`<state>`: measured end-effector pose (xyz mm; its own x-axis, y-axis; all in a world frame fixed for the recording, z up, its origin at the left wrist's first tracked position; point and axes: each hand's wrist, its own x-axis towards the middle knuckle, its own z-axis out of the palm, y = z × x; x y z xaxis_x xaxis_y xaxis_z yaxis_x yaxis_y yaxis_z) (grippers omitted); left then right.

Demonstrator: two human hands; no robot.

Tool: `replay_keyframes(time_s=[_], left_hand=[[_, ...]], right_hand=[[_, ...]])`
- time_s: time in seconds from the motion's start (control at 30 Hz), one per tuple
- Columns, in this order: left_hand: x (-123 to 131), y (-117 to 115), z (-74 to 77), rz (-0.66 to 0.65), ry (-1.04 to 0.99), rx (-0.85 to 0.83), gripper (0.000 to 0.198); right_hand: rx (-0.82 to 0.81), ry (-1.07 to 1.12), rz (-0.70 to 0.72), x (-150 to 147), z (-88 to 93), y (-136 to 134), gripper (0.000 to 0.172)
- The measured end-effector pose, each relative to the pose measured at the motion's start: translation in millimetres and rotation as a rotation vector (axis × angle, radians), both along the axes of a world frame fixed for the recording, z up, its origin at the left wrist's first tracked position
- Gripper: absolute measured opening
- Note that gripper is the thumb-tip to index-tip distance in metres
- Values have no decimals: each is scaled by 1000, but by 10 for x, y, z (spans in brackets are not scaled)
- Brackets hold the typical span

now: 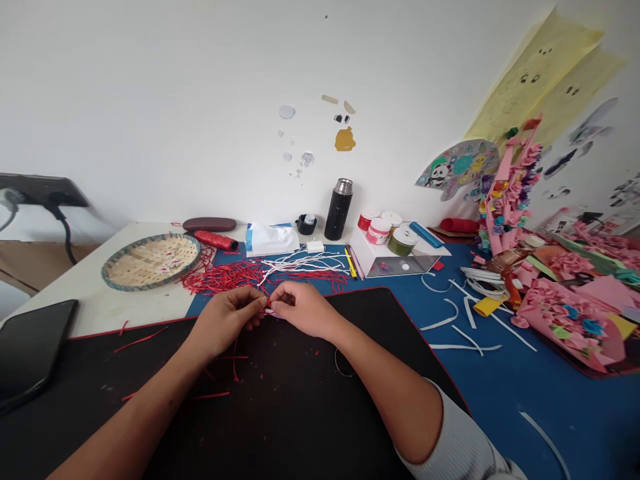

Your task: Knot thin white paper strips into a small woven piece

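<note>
Two bare hands meet at the middle of a craft bench. What they hold is mostly hidden: only a tiny bit of a red strip [269,303] shows between the fingertips, with something pale just beneath it that is too small to make out. Both forearms are cut off by the lower edge of the view, and the right one ends in a ribbed grey sleeve.

The left hand [227,320] comes in from the lower left, its fingers curled and its thumb and fingertips pinched shut on the red strip. The right hand [305,310] reaches from the lower right and pinches the same strip from the other side, knuckles up. The fingertips of the two hands touch, just above the far edge of a black mat [300,400] with a thin red border.

Just beyond the hands lies a tangled pile of thin red strips [225,277], with white strips [300,261] mixed in beside it. Farther left sits a round woven basket [150,261]. A glossy black flask [339,209] stands upright by the wall. At the right, pink paper flowers [565,313] lie on the blue bench [500,387].
</note>
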<state>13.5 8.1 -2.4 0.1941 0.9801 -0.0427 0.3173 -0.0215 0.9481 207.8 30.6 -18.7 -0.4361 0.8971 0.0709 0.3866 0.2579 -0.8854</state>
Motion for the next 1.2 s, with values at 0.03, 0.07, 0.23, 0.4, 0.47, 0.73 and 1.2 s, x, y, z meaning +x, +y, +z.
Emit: replay_keyframes(time_s=[0.03,0.07,0.23,0.4,0.47,0.73,1.2], left_hand=[[-2,1,-6,-1,4,-1,42],[-3,2,-10,-2,6,-2,41],[2,-5,0,1,28,-2,40],[20,-6,9,-9,15,-7,41],[24,-5,8,-8,15,-5,42],[15,-3,5,-18,16,-16,41],[24,-14,5,-13,10,-54,42]], right_hand=[[22,-22,-3,-1,9,-9,7],[43,-42,-5,-3,22,-18,7],[114,-115,-12,-9,87,-60,4],[143,-151,-25,-13,129,-81,3],[153,-160,-29,-14,136,-84,3],[206,-167,-21,-14,132,-86,6],[276,-206,-17,1,102,-49,8]])
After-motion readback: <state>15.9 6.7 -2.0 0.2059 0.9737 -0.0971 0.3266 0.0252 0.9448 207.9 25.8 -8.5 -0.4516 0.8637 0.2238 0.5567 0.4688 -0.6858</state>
